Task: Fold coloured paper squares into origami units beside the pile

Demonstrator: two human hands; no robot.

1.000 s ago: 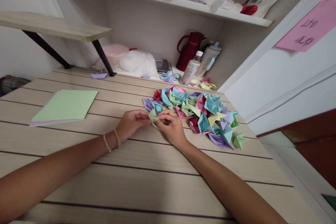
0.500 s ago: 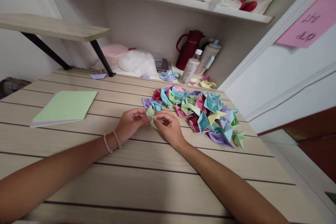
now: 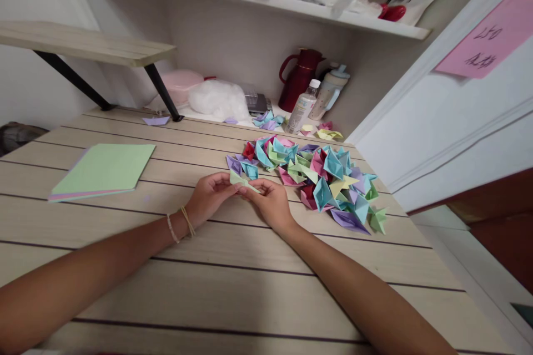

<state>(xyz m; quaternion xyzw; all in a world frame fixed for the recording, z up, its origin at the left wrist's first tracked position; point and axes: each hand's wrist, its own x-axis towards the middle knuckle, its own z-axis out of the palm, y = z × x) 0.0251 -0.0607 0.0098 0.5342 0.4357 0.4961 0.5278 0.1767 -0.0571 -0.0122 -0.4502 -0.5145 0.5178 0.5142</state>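
Observation:
Between my two hands is a small folded piece of light green paper [image 3: 240, 178], held just above the slatted table [image 3: 208, 294]. My left hand [image 3: 211, 195] pinches its left side between thumb and fingers. On the right side, my right hand [image 3: 268, 199] grips it the same way, and the two thumbs meet in front of it. Right behind and to the right of my hands lies a heap of folded paper boats [image 3: 322, 177] in blue, green, pink, purple, red and yellow.
A stack of square paper sheets [image 3: 106, 169], light green on top, lies at the left. Behind the table stand a clear bottle [image 3: 303, 106], a dark red jug [image 3: 300, 80] and a light cup [image 3: 330, 91]. A small raised shelf [image 3: 87, 43] has black legs at the back left.
The green paper has turned between my fingers, from upright to slanting down to the right. My thumbs have come together in front of it.

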